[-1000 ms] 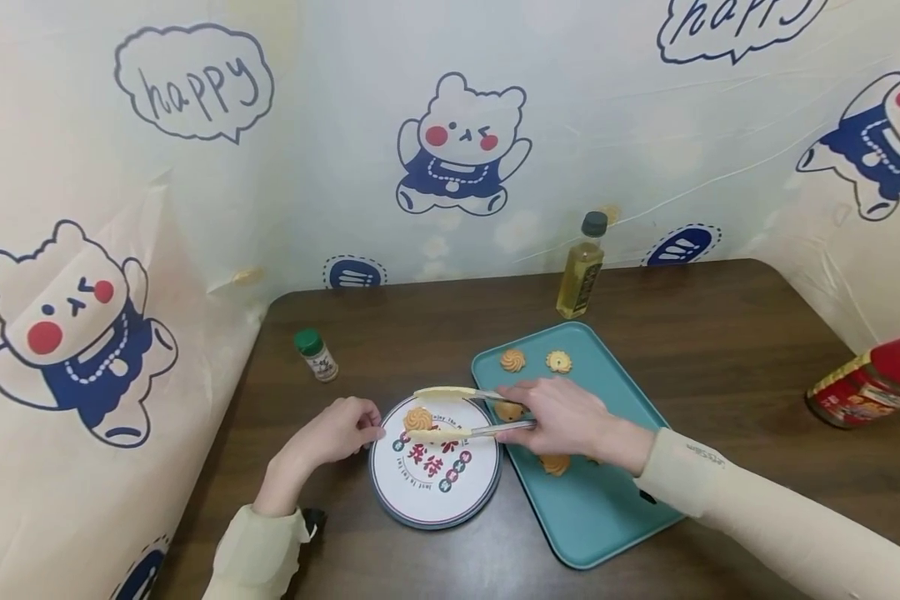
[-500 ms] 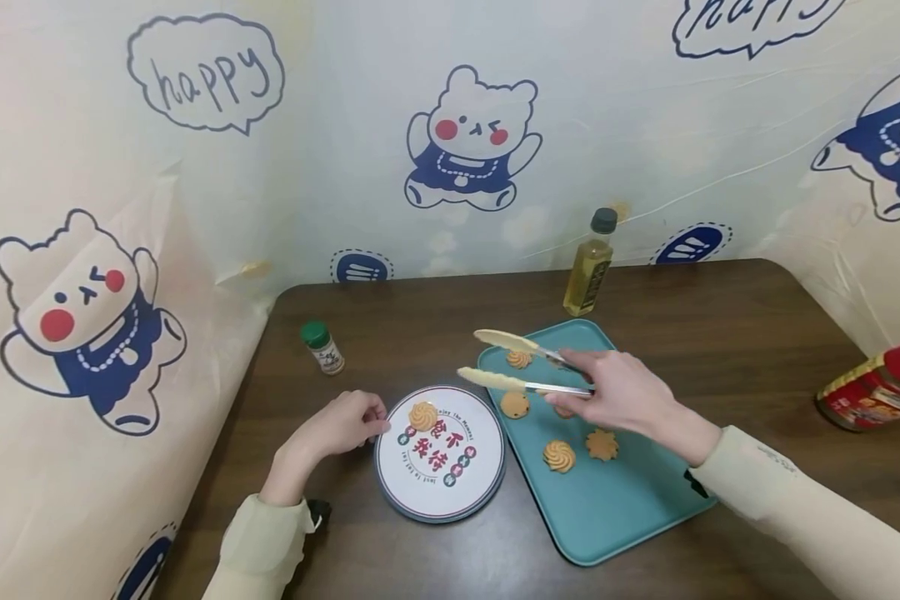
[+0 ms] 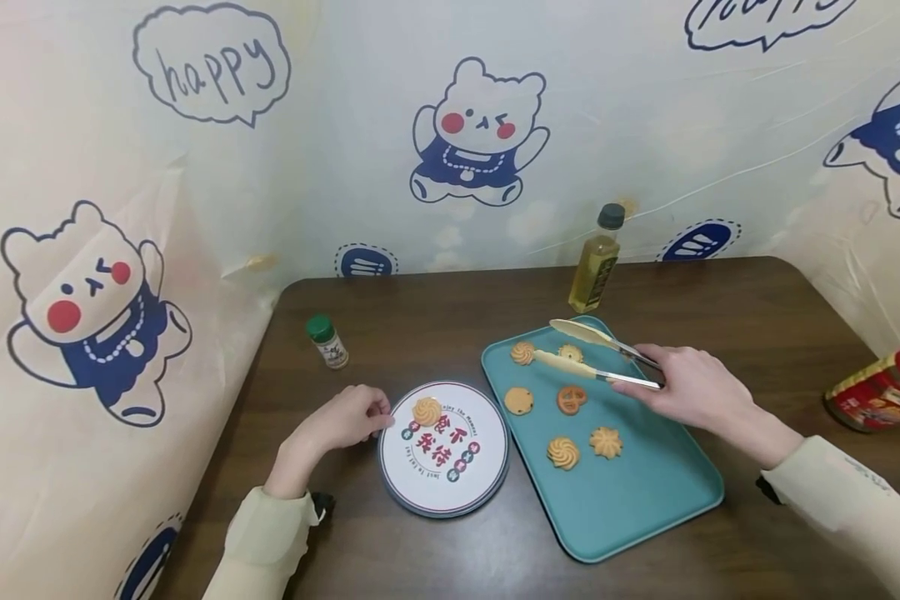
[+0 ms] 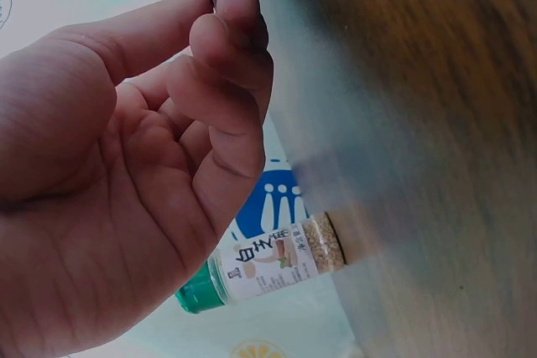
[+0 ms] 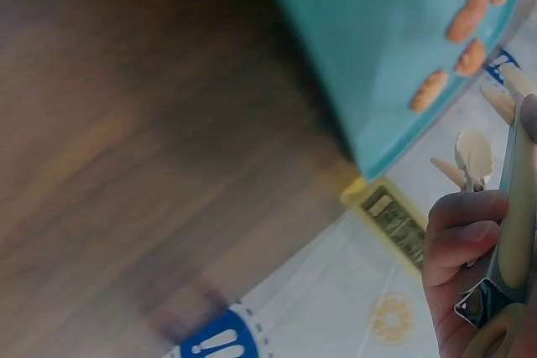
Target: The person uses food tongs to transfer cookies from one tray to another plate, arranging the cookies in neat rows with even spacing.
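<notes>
Metal tongs with cream tips [image 3: 598, 375] stand above the far part of the teal rectangular tray [image 3: 630, 508], arms apart, nothing between them. The right hand [image 3: 693, 387] is clamped on the tongs from the right, apparently keeping the tips free over six golden-brown biscuits [image 3: 607, 442]. The left hand [image 3: 345, 419] pinches the rim of the round white printed plate [image 3: 420, 479], presumably to steady it; one swirled golden biscuit [image 3: 427, 411] lies on it. Plate and tray edges sit close together. Room appears widest at the tray's near end.
</notes>
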Tool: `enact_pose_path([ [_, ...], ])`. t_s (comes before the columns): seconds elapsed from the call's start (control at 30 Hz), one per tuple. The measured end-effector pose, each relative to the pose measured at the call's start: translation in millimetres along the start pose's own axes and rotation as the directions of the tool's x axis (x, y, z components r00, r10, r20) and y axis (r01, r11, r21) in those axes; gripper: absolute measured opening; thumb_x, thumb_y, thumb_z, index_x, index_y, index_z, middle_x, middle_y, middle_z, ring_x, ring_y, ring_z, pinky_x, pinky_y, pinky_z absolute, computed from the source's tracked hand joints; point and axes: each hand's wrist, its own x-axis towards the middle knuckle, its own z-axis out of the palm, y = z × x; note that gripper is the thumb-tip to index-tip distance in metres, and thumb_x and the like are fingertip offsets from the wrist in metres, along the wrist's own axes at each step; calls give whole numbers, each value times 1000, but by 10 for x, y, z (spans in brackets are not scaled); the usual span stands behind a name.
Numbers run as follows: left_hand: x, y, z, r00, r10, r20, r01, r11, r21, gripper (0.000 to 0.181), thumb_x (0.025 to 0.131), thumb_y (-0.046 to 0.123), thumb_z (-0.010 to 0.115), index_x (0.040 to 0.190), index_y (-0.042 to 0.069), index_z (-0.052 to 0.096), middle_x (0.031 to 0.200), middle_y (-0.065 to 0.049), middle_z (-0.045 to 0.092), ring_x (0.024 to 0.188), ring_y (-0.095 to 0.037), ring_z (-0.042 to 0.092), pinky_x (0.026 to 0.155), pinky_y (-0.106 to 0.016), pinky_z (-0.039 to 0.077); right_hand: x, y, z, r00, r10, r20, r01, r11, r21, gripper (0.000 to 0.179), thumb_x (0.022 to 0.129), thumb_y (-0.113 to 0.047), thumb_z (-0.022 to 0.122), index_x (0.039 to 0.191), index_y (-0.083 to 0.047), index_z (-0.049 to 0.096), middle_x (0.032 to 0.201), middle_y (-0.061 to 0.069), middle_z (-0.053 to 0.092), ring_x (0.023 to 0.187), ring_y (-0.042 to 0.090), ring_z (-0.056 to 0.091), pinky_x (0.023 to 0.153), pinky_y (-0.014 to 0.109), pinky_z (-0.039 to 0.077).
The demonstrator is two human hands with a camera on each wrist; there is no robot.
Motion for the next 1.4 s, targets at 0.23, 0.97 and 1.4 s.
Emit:
enact_pose_path([
  [0.23, 2, 8, -13, 1000, 2, 2, -2, 1000, 8, 11, 91, 14, 74, 99, 8, 69, 73, -3, 61, 63, -18, 56, 61, -30, 50, -76, 163, 28, 1000, -1, 6, 1, 999, -41, 85, 88, -69, 59, 131, 3, 60, 98, 18, 71, 64, 16, 58, 56, 39, 49],
  [0.97, -7, 30, -11, 1000, -24, 17, 24, 1000, 7, 12, 92, 15, 74, 100, 8, 69, 73, -4, 61, 63, -18, 57, 61, -30, 50, -174, 275, 67, 999, 13, 41, -11, 999, -52, 84, 90, -66, 59, 132, 6, 59, 108, 25, 69, 61, 16, 53, 47, 32, 35],
  [1.4, 4, 15, -4, 999, -25, 21, 25, 1000, -2, 11, 92, 16, 74, 99, 9, 69, 73, -4, 62, 62, -18, 57, 61, -30, 50, -176, 291, 68, 999, 10, 41, -8, 999, -38, 82, 91, -65, 58, 132, 7, 59, 108, 25, 69, 59, 14, 52, 47, 31, 36],
])
